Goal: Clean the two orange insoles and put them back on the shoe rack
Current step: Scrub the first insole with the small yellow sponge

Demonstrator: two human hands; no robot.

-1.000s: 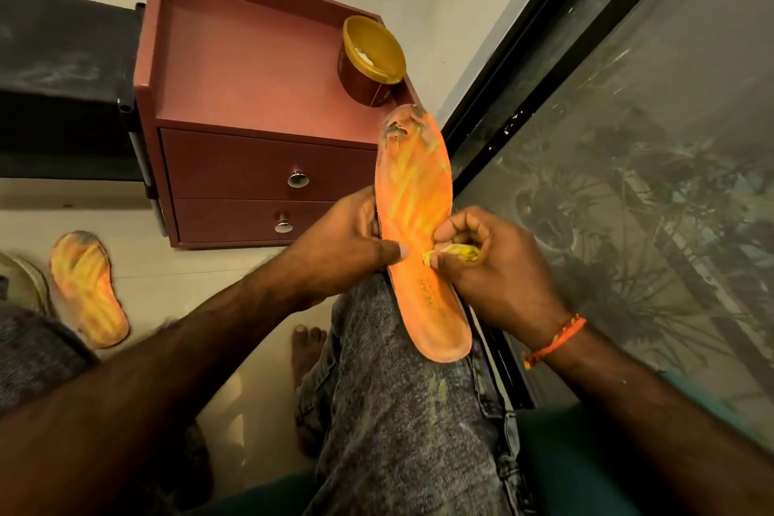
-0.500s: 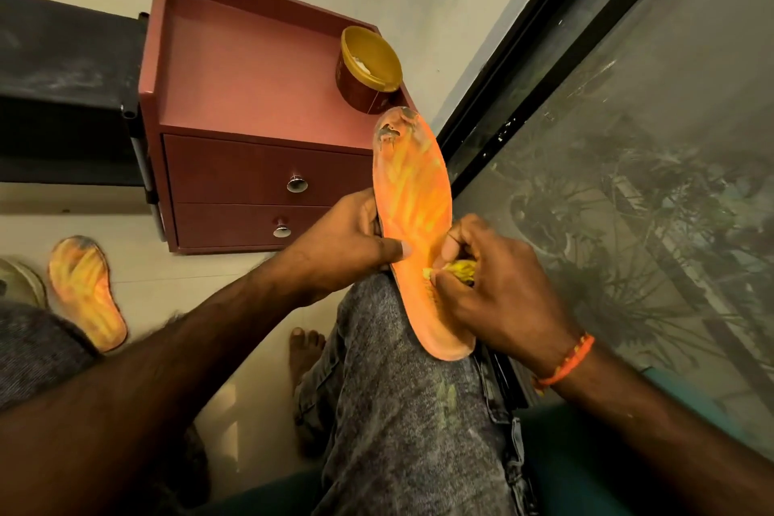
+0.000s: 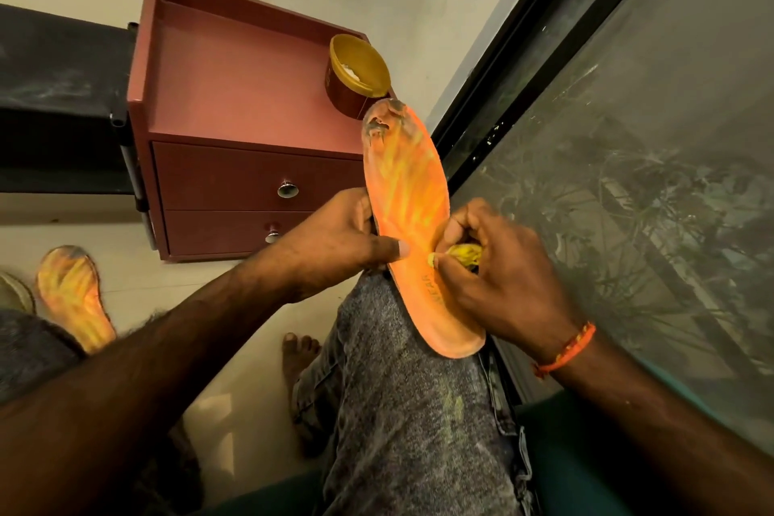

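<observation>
Head view: open gold tub [image 3: 359, 71], white contents, on red cabinet [image 3: 234, 92].

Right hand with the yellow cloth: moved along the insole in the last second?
Barely. The right hand holds the yellow cloth mid-insole, above the printed lettering, as before.

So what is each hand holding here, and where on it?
Left hand grips the orange insole at its left edge, mid-length. Right hand pinches a small yellow cloth against it.
</observation>
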